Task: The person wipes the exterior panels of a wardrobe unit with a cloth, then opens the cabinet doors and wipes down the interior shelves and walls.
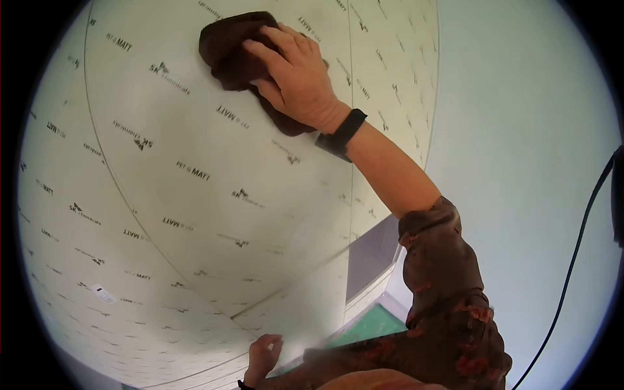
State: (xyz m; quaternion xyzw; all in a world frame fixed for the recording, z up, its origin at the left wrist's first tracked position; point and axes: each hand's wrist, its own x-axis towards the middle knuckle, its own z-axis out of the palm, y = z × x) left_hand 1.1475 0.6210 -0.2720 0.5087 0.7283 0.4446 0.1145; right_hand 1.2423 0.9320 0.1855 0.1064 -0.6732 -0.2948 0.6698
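My right hand presses a dark brown cloth against a pale panel covered in printed film. Its fingers are bent over the cloth, which is bunched and hangs below the palm. The film carries repeated "SK chemicals" and "PET G MATT" lettering. Low in the view, my left hand is held in front of the lower panels, its fingers curled in and nothing visible in them. Whether it touches the panel I cannot tell.
Seams divide the surface into several panels, and a small white label is stuck at the lower left. A plain pale wall lies to the right, with a black cable running down it. A grey opening shows between the panels and my sleeve.
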